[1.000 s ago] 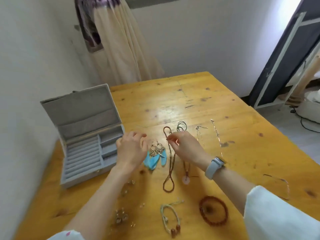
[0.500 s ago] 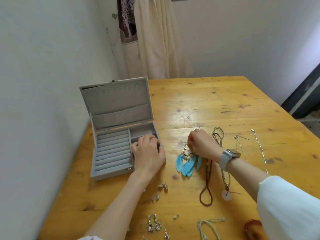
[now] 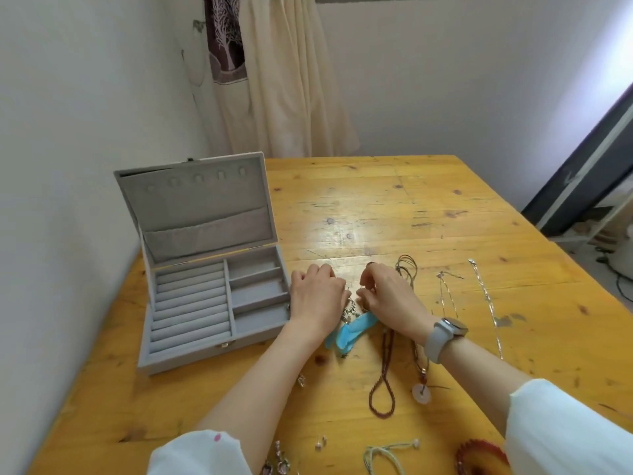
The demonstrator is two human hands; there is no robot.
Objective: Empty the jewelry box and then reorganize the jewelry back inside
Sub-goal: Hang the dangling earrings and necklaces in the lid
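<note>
Lifting now: the feather earrings point(image 3: 351, 329) come off the worktop point(image 3: 394, 214), where a second ago they lay flat. Left hand point(image 3: 317, 296) and right hand point(image 3: 388, 299) both pinch the hooks. The jewelry box point(image 3: 212, 296) sits open, just left, compartments bare, so refilling looks to be starting.

No readable text anywhere in view.

The grey jewelry box point(image 3: 205, 303) left of the fingers, the watch point(image 3: 445, 334) behind the right hand's fingers, and the jewelry around them show no legible letters, numbers, brands or signs.
</note>
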